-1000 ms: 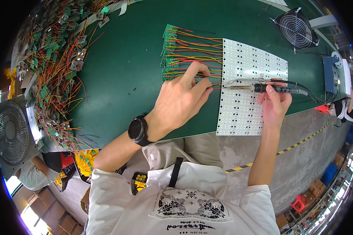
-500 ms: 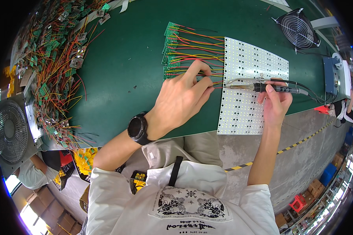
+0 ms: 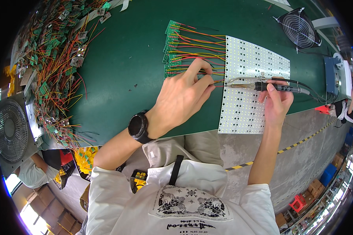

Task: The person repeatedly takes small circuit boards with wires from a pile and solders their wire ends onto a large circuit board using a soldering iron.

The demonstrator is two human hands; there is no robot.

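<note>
My right hand grips a soldering iron with a thin curved metal tube running beside its tip. That tip rests at the left edge of a white LED panel dotted with small lights and black holes. Just left of the edge, my left hand pinches the end of a thin wire between thumb and finger. Beyond the left hand, a column of overlapping green circuit boards is joined to the panel by red, yellow and black wires. My left fingers hide part of the nearest boards.
A big tangled heap of wired circuit boards covers the green table's left side. At the far right are a black fan with a wire guard and a blue-grey box. A larger fan stands off the left edge, near another person's arm.
</note>
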